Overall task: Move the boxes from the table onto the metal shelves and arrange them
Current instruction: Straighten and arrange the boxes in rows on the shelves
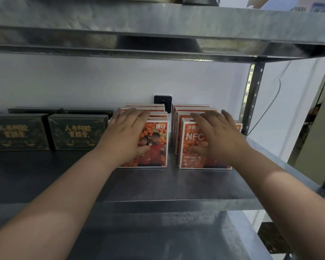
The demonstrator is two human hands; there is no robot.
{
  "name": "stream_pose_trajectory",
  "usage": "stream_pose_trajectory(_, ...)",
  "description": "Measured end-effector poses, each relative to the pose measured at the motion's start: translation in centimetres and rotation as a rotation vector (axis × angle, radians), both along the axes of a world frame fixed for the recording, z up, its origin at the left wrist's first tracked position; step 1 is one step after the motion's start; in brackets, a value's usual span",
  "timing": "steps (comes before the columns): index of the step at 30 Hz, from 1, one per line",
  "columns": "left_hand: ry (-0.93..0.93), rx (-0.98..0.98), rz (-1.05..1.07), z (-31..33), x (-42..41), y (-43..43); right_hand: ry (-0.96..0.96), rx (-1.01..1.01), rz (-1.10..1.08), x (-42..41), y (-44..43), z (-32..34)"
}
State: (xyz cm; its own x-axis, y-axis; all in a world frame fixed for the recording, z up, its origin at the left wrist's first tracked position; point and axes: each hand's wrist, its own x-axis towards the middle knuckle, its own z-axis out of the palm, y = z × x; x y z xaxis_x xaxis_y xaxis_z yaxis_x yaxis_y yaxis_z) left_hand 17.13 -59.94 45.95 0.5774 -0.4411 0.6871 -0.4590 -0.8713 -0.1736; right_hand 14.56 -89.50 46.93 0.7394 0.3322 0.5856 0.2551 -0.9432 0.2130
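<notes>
Two rows of upright orange boxes stand on the metal shelf [158, 186]. My left hand [127, 134] lies over the front box of the left row [156, 145], fingers straight across its top and thumb against its face. My right hand [216, 136] lies the same way on the front box of the right row [192, 139], which is marked NFC. Several more orange boxes [190, 108] stand behind each front box, reaching back to the wall.
Two dark green boxes [77, 132] with gold lettering stand to the left, with more behind them. A black wall socket [162, 102] sits behind the orange rows. The upper shelf [158, 29] hangs close overhead. A perforated upright post [251, 94] bounds the right side.
</notes>
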Motion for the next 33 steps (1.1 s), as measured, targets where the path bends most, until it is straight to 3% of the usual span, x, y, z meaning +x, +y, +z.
stream_pose_trajectory(3, 0.073, -0.46, -0.048, -0.5, -1.2, 0.8, -0.113, 0.204, 0.014, -0.8, -1.0, -0.7)
stream_pose_trajectory(6, 0.313, -0.945, -0.099, -1.9, -2.0, 1.5, -0.079, 0.74, 0.041, -1.0, -2.7, -2.4)
stream_pose_trajectory(8, 0.485, -1.124, -0.157, -2.7, -2.0, 1.8, 0.061, 1.132, 0.134, -0.7, -3.8, -3.6)
stream_pose_trajectory(10, 0.619, -1.192, -0.207, -3.4, -1.7, 2.1, 0.211, 1.372, 0.269, -0.5, -4.4, -4.7)
stream_pose_trajectory(14, 0.783, -1.214, -0.298, -4.3, -0.9, 2.7, 0.346, 1.442, 0.393, -1.4, -3.9, -5.3)
stream_pose_trajectory(20, 0.806, -1.209, -0.321, -5.0, -0.5, 3.1, 0.424, 1.477, 0.413, -1.2, -4.0, -5.4)
stream_pose_trajectory(27, 0.788, -1.211, -0.316, -4.9, -0.7, 2.6, 0.377, 1.468, 0.365, -0.4, -4.5, -5.7)
stream_pose_trajectory(33, 0.638, -1.222, -0.18, -5.5, -0.7, 3.5, 0.226, 1.451, 0.256, 0.0, -5.3, -6.3)
